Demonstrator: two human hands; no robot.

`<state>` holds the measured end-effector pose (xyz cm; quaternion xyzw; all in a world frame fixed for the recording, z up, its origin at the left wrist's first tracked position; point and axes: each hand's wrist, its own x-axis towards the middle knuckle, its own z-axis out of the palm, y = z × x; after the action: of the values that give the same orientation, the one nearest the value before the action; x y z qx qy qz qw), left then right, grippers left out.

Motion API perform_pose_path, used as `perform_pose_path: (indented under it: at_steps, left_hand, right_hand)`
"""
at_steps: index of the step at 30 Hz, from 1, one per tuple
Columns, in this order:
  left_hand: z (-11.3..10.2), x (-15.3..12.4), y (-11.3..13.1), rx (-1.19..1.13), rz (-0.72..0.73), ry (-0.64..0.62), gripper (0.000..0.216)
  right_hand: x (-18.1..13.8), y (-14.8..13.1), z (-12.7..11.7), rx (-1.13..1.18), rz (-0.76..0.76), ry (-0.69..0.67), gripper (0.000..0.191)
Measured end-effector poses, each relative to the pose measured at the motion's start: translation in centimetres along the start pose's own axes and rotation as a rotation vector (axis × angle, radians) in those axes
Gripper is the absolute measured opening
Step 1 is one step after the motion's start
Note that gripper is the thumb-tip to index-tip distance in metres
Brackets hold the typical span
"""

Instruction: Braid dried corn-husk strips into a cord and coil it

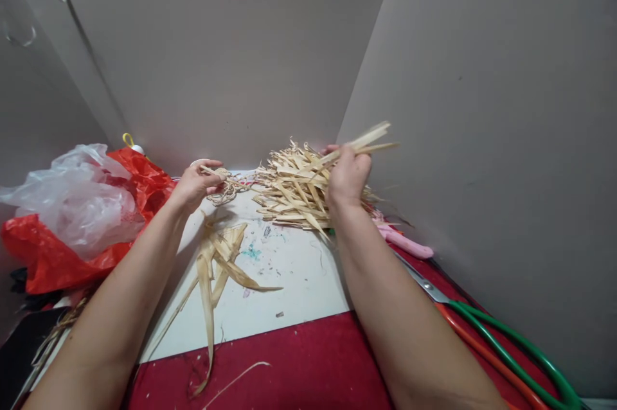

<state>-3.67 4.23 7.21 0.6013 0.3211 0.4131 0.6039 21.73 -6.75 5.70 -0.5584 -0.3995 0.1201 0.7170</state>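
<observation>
Pale dried leaf strips [369,137] stick out of my right hand [349,175], whose fingers are closed around them. The hand is at the right side of a thick woven bundle of dried leaf strips [289,195], partly covering it. Over on the left, my left hand [197,185] is closed on a thin pale strand beside a loose coil of thin twisted cord [226,188]. Loose curled leaf strips [207,268] lie nearer me on a white board [303,275].
A red cloth [289,365] lies under the board. Crumpled red and clear plastic bags [91,198] are piled at the left. Along the right wall lie scissors with green handles [511,333], an orange handle [486,352] and a pink handle [405,243]. Grey walls enclose the back and right.
</observation>
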Motion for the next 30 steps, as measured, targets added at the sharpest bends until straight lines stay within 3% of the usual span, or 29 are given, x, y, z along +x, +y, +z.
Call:
perform_pose_path:
  at_steps: [2, 3, 7, 9, 12, 15, 17, 18, 22, 26, 30]
  left_hand:
    - [0.6, -0.4, -0.1, 0.012, -0.027, -0.087, 0.045]
    - [1.1, -0.7, -0.2, 0.022, -0.035, -0.133, 0.044]
    - [2.5, -1.6, -0.2, 0.087, -0.008, -0.262, 0.041]
    - [2.5, -1.7, -0.1, 0.108, 0.002, -0.273, 0.042]
    - [1.4, -1.1, 0.2, 0.137, 0.014, -0.203, 0.038]
    - [-1.0, -0.1, 0.2, 0.419, 0.018, -0.132, 0.021]
    - [-2.6, 0.5, -0.3, 0.747, -0.066, -0.122, 0.025]
    - [-3.2, 0.7, -0.5, 0.871, -0.121, -0.123, 0.029]
    - [-4.3, 1.0, -1.9, 1.009, -0.331, -0.221, 0.03]
    - [-3.6, 0.9, -3.0, 0.955, -0.352, -0.263, 0.028]
    - [-3.5, 0.9, -2.5, 0.938, -0.299, -0.312, 0.023]
  right_hand:
    - [-1.5, -0.4, 1.7, 0.054, 0.022, 0.067, 0.011]
    - [-2.6, -0.4, 2.9, 0.065, 0.043, 0.034, 0.008]
    - [-6.5, -0.2, 7.2, -0.024, 0.182, -0.365, 0.004]
    - [-7.4, -0.8, 7.8, -0.083, 0.148, -0.398, 0.005]
    - [-7.2, -3.4, 6.1, -0.217, -0.115, -0.202, 0.006]
    - [-5.8, -6.2, 2.8, -0.408, -0.348, 0.105, 0.011]
    - [-4.5, -6.6, 0.4, -0.599, -0.378, 0.291, 0.019]
    - [-3.8, -6.3, -0.5, -0.702, -0.344, 0.317, 0.019]
    - [-1.7, -3.5, -2.3, -0.952, -0.207, 0.078, 0.026]
    - [-2.5, -3.0, -0.1, -0.678, -0.406, 0.037, 0.025]
    - [-5.2, -3.5, 3.8, -0.461, -0.304, -0.219, 0.017]
